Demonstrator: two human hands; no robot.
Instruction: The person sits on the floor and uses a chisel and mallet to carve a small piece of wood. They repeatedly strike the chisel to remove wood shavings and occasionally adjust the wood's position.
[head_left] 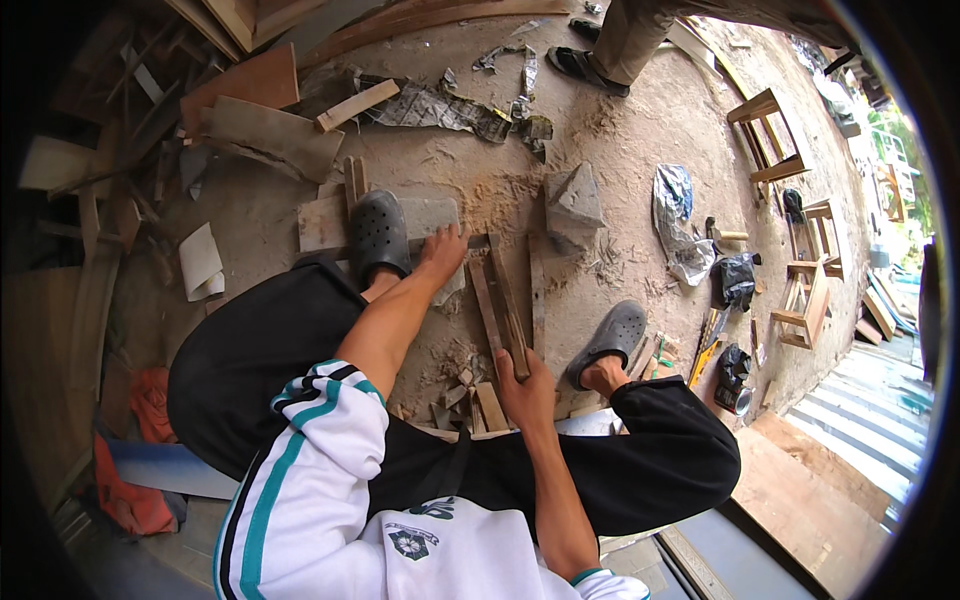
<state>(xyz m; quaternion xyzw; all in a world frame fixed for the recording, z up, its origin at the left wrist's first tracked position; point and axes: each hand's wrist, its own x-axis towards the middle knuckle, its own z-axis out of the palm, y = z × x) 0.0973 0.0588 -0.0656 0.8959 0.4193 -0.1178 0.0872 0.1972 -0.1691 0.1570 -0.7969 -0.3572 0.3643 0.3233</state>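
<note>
My right hand [527,390] is closed around the near end of a pair of narrow wooden strips [497,300], which run away from me over the dirt. My left hand [443,252] lies with its fingers stretched and slightly apart at the edge of a pale flat slab [430,213]. Beside its fingertips is a dark crosswise wooden strip [475,242], near the far ends of the pair. My left foot, in a grey clog [379,232], rests over the slab and wood; what its sole presses on is partly hidden. Another thin strip [537,290] lies to the right.
A grey stone block [573,205] stands ahead. Wood offcuts [490,405] lie between my legs, and my right clog [612,338] is on the ground. At right are a handsaw [704,362], plastic bags [738,280] and small wooden frames [803,305]. Another person's feet [588,70] stand far ahead.
</note>
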